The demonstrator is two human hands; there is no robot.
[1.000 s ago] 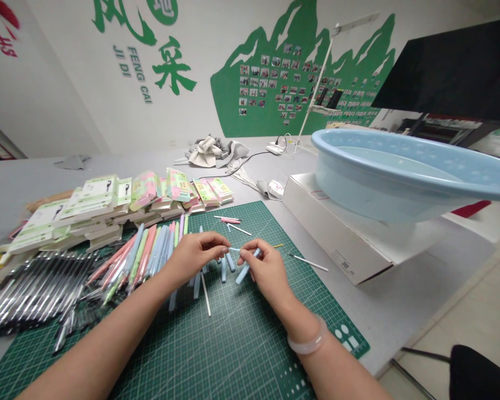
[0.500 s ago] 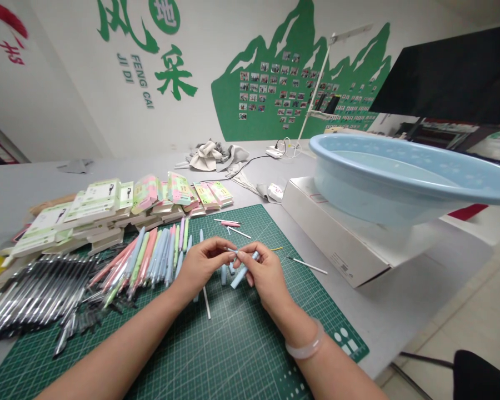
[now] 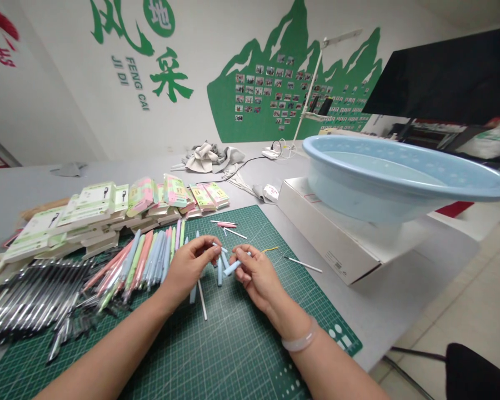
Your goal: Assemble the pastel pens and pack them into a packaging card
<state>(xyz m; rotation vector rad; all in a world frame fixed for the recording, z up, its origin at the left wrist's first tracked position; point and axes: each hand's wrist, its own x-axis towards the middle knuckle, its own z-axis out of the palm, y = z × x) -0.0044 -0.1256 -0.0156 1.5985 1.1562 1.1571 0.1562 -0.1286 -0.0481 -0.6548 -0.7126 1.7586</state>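
Note:
My left hand (image 3: 194, 260) pinches a small light-blue pen piece (image 3: 220, 247) between thumb and fingertips. In my right hand (image 3: 256, 272), a light-blue pen barrel (image 3: 232, 268) is gripped, tilted down to the left. The hands are a short gap apart over the green cutting mat (image 3: 233, 350). Below them on the mat lies another light-blue pen part (image 3: 220, 273). A white refill (image 3: 202, 300) is close by my left hand. Farther back are a pink pen part (image 3: 226, 225) and a white refill (image 3: 236, 233); another pen refill (image 3: 303, 264) lies to the right.
Left of my hands lie coloured pens (image 3: 145, 258) in a row and clear black-tipped pens (image 3: 33, 294). Behind them are stacked green-and-white boxes (image 3: 95, 203). On the right, a blue basin (image 3: 358, 194) rests on a white carton (image 3: 325, 239). Grey cloth (image 3: 206, 158) lies at the back.
My hands have moved apart from each other; the small blue piece is now away from the barrel. The camera view has shifted slightly.

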